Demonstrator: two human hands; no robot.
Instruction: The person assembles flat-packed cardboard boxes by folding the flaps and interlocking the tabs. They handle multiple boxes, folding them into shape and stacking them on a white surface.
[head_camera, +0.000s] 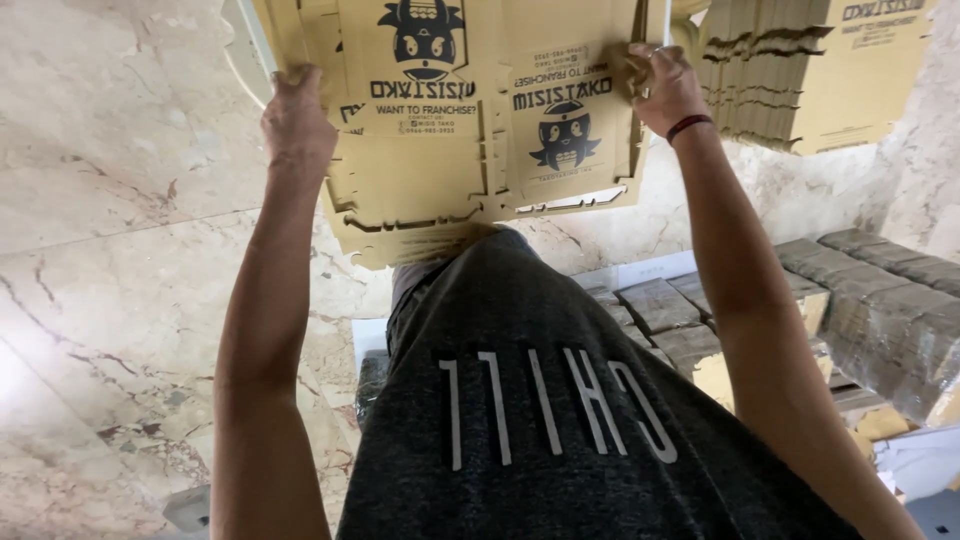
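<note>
Both my arms reach forward over my dark grey shirt. My left hand (296, 118) grips the left edge of a stack of flat brown cardboard box blanks (420, 190) printed with black cartoon figures. My right hand (665, 88), with a dark red band on its wrist, grips the right edge of the same stack. The blanks are held out in front of me, above the marble floor (110, 250). Die-cut flaps show along the stack's lower edge.
Another thick pile of flat brown box blanks (800, 80) stands at the upper right. Wrapped bundles of cardboard (880, 300) lie stacked low at the right, with more bundles (665, 310) beside my right arm. A small grey object (188, 508) sits on the floor at bottom left.
</note>
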